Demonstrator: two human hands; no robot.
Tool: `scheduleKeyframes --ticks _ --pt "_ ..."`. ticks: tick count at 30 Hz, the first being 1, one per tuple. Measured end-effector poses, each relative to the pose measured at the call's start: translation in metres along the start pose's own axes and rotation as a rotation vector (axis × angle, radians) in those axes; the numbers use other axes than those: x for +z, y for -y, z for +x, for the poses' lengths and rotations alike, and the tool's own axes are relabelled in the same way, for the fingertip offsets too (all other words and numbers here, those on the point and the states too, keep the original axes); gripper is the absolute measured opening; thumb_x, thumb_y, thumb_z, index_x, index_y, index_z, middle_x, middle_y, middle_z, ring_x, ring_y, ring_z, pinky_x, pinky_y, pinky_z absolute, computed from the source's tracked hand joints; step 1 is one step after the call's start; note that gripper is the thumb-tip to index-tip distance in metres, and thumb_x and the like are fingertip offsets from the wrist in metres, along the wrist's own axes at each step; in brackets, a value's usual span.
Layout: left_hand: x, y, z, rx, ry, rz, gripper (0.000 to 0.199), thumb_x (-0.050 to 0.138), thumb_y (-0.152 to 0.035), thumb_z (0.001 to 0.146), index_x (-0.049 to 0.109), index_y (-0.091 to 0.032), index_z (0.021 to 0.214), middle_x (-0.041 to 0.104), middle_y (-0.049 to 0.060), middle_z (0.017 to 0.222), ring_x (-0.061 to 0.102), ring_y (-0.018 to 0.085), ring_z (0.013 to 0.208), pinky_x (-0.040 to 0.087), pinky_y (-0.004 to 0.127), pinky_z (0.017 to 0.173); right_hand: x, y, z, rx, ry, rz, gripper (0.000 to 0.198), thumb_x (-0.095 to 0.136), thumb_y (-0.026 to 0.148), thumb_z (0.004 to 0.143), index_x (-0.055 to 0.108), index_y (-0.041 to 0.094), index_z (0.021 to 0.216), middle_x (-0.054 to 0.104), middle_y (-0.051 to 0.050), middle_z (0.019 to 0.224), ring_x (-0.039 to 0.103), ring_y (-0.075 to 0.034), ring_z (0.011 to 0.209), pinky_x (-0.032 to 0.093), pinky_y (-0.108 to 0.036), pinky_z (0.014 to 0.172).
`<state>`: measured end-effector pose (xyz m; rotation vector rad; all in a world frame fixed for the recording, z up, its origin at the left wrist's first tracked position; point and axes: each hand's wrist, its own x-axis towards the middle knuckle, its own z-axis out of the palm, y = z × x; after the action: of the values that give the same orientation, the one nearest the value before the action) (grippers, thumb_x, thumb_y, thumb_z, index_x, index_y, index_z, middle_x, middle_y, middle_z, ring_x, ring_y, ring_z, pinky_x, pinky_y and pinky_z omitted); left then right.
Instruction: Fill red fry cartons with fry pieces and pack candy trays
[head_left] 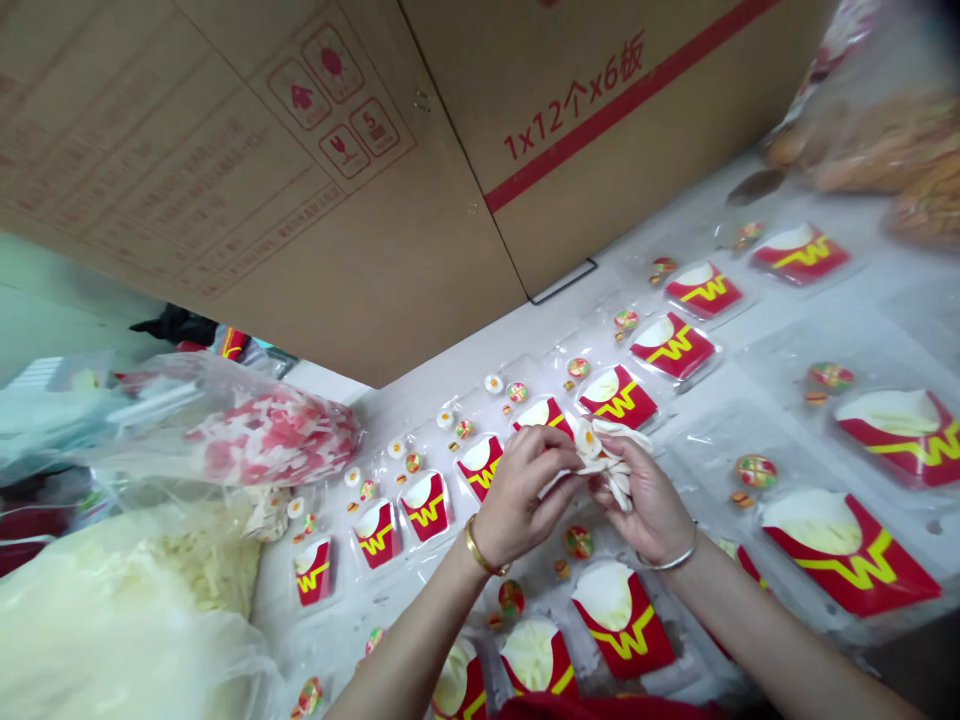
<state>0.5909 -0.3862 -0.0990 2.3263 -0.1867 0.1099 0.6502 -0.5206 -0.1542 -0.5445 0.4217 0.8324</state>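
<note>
Right now, nearest the near edge of the surface [480, 348], clear packs [697, 455] lie in a slanting row, each showing a flat red carton [615, 640] with a yellow zigzag; round pizza pieces [577, 541] and tiny burger pieces [562, 569] sit beside many of them. Just beyond, both hands meet above the middle of the surface. The right hand [649, 500] is closed around a loose bunch of white egg pieces [587, 438], thumb and fingers cupping them, while the left hand [529, 495] is curled, its fingertips pinching at the bunch's edge; whether it has one piece apart from the rest cannot be told. These pieces look thin and light, probably soft enough to bend and unlikely to break, though they may slide over or cling to one another; the rim, between thumb and forefinger, seems the best hold, with the stack kept loosely cupped. Farther off, a second row of packs runs from the left part of the surface toward its far right corner, and loose eggs [493, 384] lie by several at its left end. At the left edge slump a bag of pale yellow pieces [135, 610] and a bag of red-and-white ones [277, 435]. A big cardboard box [450, 270] stands along the far side.
</note>
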Motion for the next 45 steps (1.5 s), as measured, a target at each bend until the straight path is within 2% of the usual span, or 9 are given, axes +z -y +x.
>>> scheduleKeyframes --ticks 6,10,14,22,25,29,32,40,45 --pt "-0.021 0.053 0.064 -0.293 -0.155 -0.318 0.016 0.055 -0.03 0.084 0.056 -0.018 0.094 0.06 0.003 0.082 0.056 0.012 0.072 0.045 0.025 0.066 -0.006 0.013 -0.005 -0.075 0.038 0.014 0.017 0.066 0.024 0.072 0.057 0.018 0.085 0.051 0.004 0.067 0.042 -0.004 0.045 0.026 -0.012 0.035" --pt "-0.02 0.103 0.119 -0.385 -0.079 -0.198 0.015 0.055 -0.027 0.079 0.061 -0.016 0.087 0.059 0.0 0.073 0.052 0.01 0.064 0.042 0.022 0.059 -0.008 0.024 -0.01 -0.106 0.015 -0.031 0.014 0.067 0.024 0.073 0.055 0.018 0.078 0.047 0.005 0.063 0.041 -0.004 0.046 0.027 -0.012 0.037" --pt "-0.012 0.121 0.149 -0.415 0.036 0.08 0.014 0.059 -0.023 0.069 0.061 -0.017 0.082 0.056 -0.002 0.066 0.049 0.011 0.06 0.038 0.022 0.055 -0.013 0.033 -0.012 -0.117 -0.02 -0.092 0.014 0.067 0.027 0.074 0.058 0.018 0.081 0.048 0.003 0.062 0.043 -0.005 0.048 0.027 -0.013 0.038" --pt "0.002 0.1 0.145 -0.22 -0.032 0.57 0.009 0.052 -0.02 0.078 0.06 -0.019 0.073 0.061 0.005 0.078 0.054 0.019 0.078 0.039 0.032 0.075 -0.017 0.039 -0.012 -0.106 -0.001 -0.124 0.018 0.067 0.03 0.072 0.062 0.02 0.085 0.049 0.003 0.06 0.043 -0.007 0.046 0.026 -0.016 0.037" --pt "0.007 0.065 0.126 -0.198 -0.06 0.354 0.022 0.046 -0.032 0.088 0.061 -0.018 0.082 0.061 0.006 0.086 0.054 0.018 0.083 0.04 0.031 0.078 -0.016 0.042 -0.013 -0.136 0.025 -0.127 0.022 0.066 0.03 0.073 0.063 0.022 0.092 0.051 0.003 0.062 0.042 -0.007 0.045 0.026 -0.017 0.038" --pt "0.014 0.015 0.099 -0.239 0.232 -0.14 0.025 0.056 -0.043 0.082 0.059 -0.018 0.082 0.06 0.002 0.082 0.053 0.014 0.076 0.041 0.024 0.069 -0.015 0.046 -0.014 -0.196 0.011 -0.152 0.021 0.064 0.028 0.074 0.064 0.024 0.094 0.056 0.002 0.067 0.042 -0.007 0.046 0.029 -0.019 0.04" --pt "0.024 -0.001 0.09 -0.313 0.261 -0.31 0.022 0.062 -0.038 0.078 0.056 -0.016 0.077 0.056 0.001 0.075 0.049 0.011 0.069 0.039 0.022 0.063 -0.014 0.048 -0.014 -0.213 -0.018 -0.143 0.019 0.065 0.027 0.073 0.064 0.025 0.092 0.056 0.003 0.065 0.041 -0.008 0.046 0.029 -0.02 0.041" --pt "0.039 -0.001 0.11 -0.267 0.078 -0.161 0.015 0.053 -0.028 0.083 0.063 -0.018 0.089 0.056 0.0 0.072 0.048 0.009 0.063 0.037 0.02 0.058 -0.021 0.062 -0.012 -0.296 -0.17 -0.088 0.025 0.071 0.029 0.069 0.061 0.023 0.091 0.054 0.004 0.065 0.042 -0.007 0.048 0.029 -0.018 0.04" --pt "0.04 0.042 0.168 -0.404 -0.165 -0.262 0.016 0.056 -0.025 0.076 0.057 -0.018 0.09 0.055 -0.001 0.073 0.056 0.009 0.061 0.04 0.019 0.053 -0.022 0.077 -0.02 -0.267 -0.201 -0.067 0.034 0.073 0.032 0.067 0.061 0.023 0.098 0.052 0.004 0.064 0.043 -0.007 0.049 0.03 -0.017 0.041"
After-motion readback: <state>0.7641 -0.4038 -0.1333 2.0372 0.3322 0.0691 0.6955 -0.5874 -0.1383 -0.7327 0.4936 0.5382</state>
